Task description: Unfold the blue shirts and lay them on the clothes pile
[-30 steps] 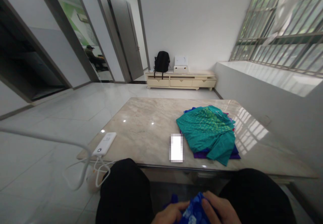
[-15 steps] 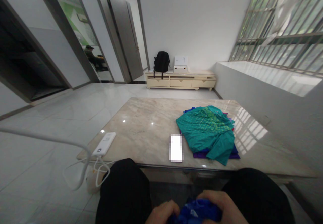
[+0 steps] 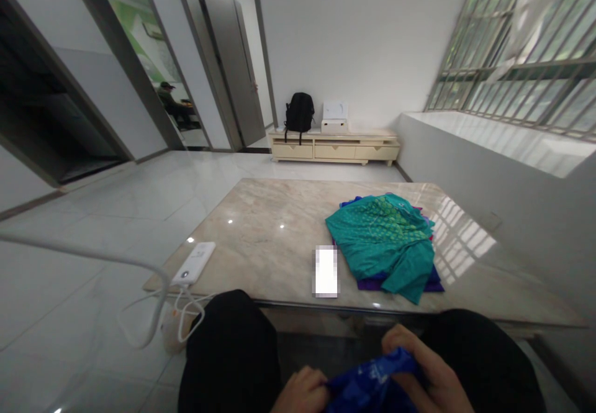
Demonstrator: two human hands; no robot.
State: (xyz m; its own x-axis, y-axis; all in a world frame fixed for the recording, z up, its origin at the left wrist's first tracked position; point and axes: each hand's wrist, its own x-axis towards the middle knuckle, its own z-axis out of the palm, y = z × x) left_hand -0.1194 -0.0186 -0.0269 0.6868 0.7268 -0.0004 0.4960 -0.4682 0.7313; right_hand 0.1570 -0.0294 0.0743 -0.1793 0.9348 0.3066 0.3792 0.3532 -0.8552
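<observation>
Down at the bottom edge, between my knees, a piece of blue cloth (image 3: 367,382) with pale print is held in both hands; its lower part runs out of view, so I cannot tell what garment it is. My left hand (image 3: 305,390) is closed on its left side. On the right, my right hand (image 3: 421,363) grips the cloth, with its thumb and fingers pinching a raised fold. On the table beyond lies a teal shirt (image 3: 382,239) with a green pattern, spread over a pile of blue, purple and other coloured garments.
The marble-topped table (image 3: 261,239) spans the front. A blurred-out white rectangle (image 3: 326,271) lies near its edge, and a white power bank (image 3: 195,264) with cables sits left. A pale bent tube (image 3: 153,270) crosses at left. Beyond stands a low cabinet (image 3: 335,150) with a black backpack (image 3: 299,113).
My right hand has risen slightly and moved right, pulling the blue cloth up and stretching it between my hands. The left hand stays low, still gripping.
</observation>
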